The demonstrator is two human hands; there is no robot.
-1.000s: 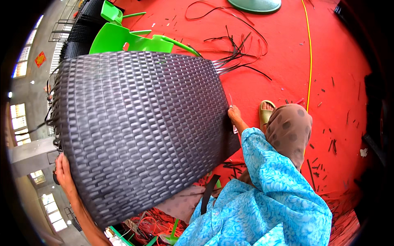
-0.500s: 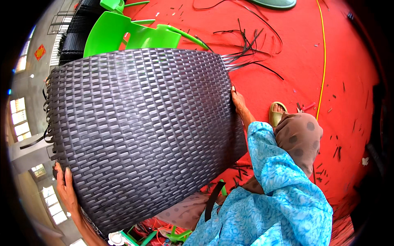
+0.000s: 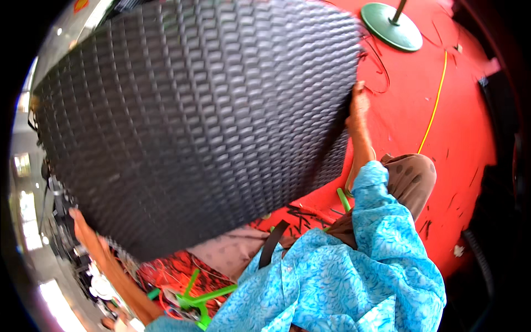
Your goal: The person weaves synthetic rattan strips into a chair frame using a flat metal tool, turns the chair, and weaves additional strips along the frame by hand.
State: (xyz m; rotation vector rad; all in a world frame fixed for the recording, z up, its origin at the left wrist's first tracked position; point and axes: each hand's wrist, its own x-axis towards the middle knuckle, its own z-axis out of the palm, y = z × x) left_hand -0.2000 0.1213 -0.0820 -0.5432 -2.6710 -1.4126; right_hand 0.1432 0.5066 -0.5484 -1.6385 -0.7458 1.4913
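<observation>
A large dark grey woven wicker panel fills the upper left and middle, tilted and raised in front of me. My right hand grips its right edge, with fingers partly hidden by the panel. At the lower left corner my left hand holds the opposite edge; most of its fingers are out of sight behind the weave. Motion blurs the panel's surface. Its left edge looks rough, with short loose ends.
Red floor covering bears dark strip scraps and a yellow line. A round green stand base is at the far right. Below the panel are green plastic legs near my knees. Blurred clutter lies at the left.
Both hands have lifted the panel up and tilted it, the right hand moving farther away. The green chair and the long loose strips are now hidden or out of view.
</observation>
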